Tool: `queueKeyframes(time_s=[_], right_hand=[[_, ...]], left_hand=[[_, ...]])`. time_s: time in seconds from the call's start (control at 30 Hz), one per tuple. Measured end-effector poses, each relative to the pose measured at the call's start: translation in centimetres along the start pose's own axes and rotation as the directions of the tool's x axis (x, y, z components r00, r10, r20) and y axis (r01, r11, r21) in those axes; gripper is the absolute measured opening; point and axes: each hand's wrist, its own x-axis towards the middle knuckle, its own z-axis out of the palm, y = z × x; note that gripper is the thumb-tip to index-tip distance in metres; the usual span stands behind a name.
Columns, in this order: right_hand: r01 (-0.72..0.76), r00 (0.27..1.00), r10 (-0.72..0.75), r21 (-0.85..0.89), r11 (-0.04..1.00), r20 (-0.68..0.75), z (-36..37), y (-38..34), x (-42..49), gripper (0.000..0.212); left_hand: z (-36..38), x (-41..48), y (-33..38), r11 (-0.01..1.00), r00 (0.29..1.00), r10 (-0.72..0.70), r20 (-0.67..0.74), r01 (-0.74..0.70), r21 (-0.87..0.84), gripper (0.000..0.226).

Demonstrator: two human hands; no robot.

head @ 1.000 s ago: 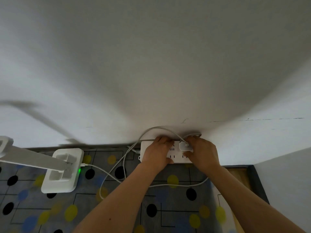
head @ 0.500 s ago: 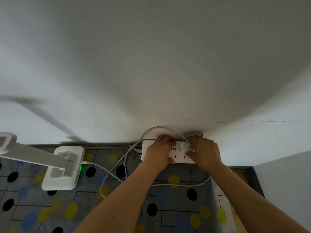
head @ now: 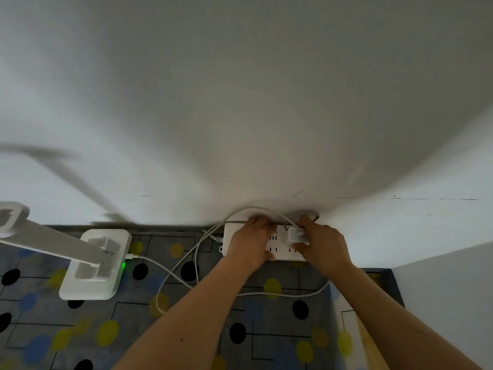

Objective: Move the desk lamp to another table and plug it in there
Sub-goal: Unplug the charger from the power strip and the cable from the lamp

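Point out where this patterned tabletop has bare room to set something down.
Bare: the near-left tabletop in front of the lamp base, left of the cable loop; and the patch between the two forearms. Crowded: along the wall, where the left hand grips the power strip and the right hand pinches the plug.

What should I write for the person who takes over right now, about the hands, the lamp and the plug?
Left hand grips the power strip by the wall. Right hand pinches the white adapter sitting on the strip.
Desk lamp stands to the left on the patterned tablecloth; its white cable runs from the base towards the strip.
Done: green light at the lamp base is lit, so power seems to reach it.
Left: probably check the adapter is fully seated, then release both hands.
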Motion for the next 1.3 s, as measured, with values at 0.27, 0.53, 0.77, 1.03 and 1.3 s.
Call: queueKeyframes(time_s=[0.27,0.53,0.77,1.03,1.3], right_hand=[[-0.1,0.99,0.123,0.266,0.959,-0.068,-0.2,-0.4,-2.1,0.032],[-0.067,0.981,0.143,0.458,0.886,-0.132,-1.4,-2.1,-4.3,0.029],[-0.049,0.97,0.164,0.518,0.854,-0.18,-3.1,-5.9,-7.0,0.028],[0.01,0.969,0.13,0.558,0.83,-0.21,-4.5,-10.5,-9.4,0.029],[0.035,0.998,-0.004,0.531,0.846,-0.061,-2.4,-13.3,-11.2,0.029]], left_hand=[[-1.0,-0.8,-0.9,0.981,0.999,0.007,0.036,0.0,-0.193,0.069],[-4.3,-4.5,-1.7,0.949,0.985,-0.024,-0.17,-0.031,-0.313,0.028],[-7.6,-7.3,-2.0,0.95,0.96,-0.012,-0.279,-0.076,-0.303,0.021],[-10.1,-9.7,-3.1,0.888,0.954,-0.109,-0.28,-0.033,-0.46,0.02],[-9.5,-12.4,-4.2,0.661,0.957,-0.267,-0.115,0.095,-0.744,0.021]])
